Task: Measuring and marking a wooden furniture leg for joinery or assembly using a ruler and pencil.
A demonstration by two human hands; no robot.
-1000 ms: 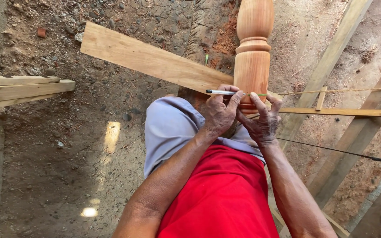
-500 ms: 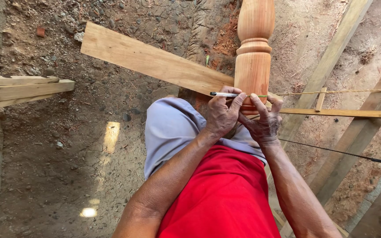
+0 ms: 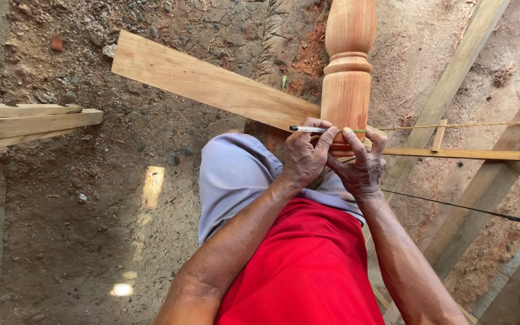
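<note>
Right at the middle of the view, up at about 12 o'clock from our knees, we've got the turned wooden post (image 3: pixel 349 78) running straight away from us, its long axis pointing toward 12. Our left hand (image 3: pixel 305 157) has its fingers closed around a pen (image 3: pixel 309 129), which lies crosswise, tip toward 3 o'clock and touching the near, squared end of the post. Our right hand (image 3: pixel 362 168) sits just beside it at 3 o'clock, fingers curled onto that same end, pressing or steadying it; whether they wrap fully round we can't tell. So both hands are on the post, the left one doing the pen work. A taut string (image 3: pixel 464 126) runs off toward 3 o'clock from about where the pen tip meets the wood. Behind the post a flat plank (image 3: pixel 212 84) angles off toward 10 o'clock, and a thin wooden strip (image 3: pixel 482 154) heads to 3. Stacked boards (image 3: pixel 25 123) sit at 9 o'clock, over a dirt floor (image 3: pixel 91 204). No containers anywhere in sight.
</note>
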